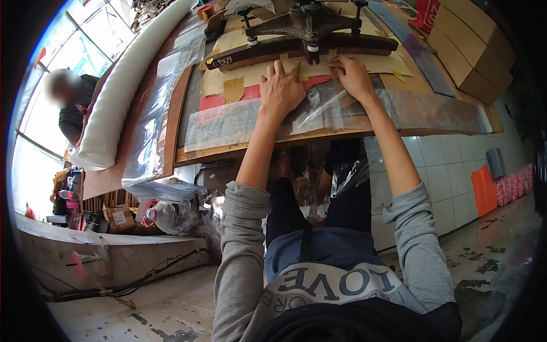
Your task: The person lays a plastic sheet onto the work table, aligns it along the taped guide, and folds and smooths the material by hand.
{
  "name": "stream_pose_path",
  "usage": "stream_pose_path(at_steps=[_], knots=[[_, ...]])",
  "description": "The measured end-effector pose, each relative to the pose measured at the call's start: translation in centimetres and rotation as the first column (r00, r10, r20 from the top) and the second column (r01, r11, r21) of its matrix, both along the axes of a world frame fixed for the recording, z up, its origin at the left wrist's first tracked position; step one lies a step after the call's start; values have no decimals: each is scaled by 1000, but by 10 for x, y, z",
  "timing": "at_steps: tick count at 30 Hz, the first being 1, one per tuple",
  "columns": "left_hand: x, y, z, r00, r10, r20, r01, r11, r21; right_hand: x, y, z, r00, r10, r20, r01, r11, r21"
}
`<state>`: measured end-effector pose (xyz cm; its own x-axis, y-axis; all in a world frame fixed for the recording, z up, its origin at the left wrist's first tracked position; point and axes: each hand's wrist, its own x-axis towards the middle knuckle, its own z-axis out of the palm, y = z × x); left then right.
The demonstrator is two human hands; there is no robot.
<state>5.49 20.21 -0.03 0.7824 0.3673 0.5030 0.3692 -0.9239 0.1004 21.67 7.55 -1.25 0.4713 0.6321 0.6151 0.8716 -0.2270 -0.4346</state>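
Note:
My left hand (282, 88) lies flat with its fingers apart, fingertips close to a long dark bar (353, 44). Beside it, my right hand (354, 78) has its thumb and fingers drawn together near the same bar; whatever they pinch is too small to make out. Clear plastic film (327, 105) lies under and between my wrists, along the table's near edge. A metal clamp frame (310, 25) with black knobs sits on top of the bar. Beneath the bar is a yellowish board (219, 82) with tape patches and a red strip (212, 102).
A big white roll (122, 97) lies along the table's left side, next to draped clear film (156, 125). Cardboard boxes (470, 48) stand at the right end. Another person (77, 105) is at the far left. Cables (137, 285) run along the low ledge.

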Motion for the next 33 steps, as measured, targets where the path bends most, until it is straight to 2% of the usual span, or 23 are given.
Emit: stream_pose_path(at_steps=[14,17,26,29,31,33], knots=[[0,3,-4,999,44,14,-44,999,16,4,1,-2,1000,9,-22,-9,1000,-4],[1,4,-8,999,39,31,-41,998,39,2,-1,-1,999,8,-54,-2,995,105],[1,3,-6,999,38,31,-39,998,39,1,0,0,997,-76,-6,76,996,39],[1,3,-6,999,40,22,-41,999,30,-1,-1,1,1000,-17,3,17,999,29],[1,4,-5,999,44,16,-45,998,40,-6,-1,2,999,-41,5,41,999,7],[0,1,0,997,52,-49,-54,997,-48,-8,0,4,999,-48,10,48,999,2]])
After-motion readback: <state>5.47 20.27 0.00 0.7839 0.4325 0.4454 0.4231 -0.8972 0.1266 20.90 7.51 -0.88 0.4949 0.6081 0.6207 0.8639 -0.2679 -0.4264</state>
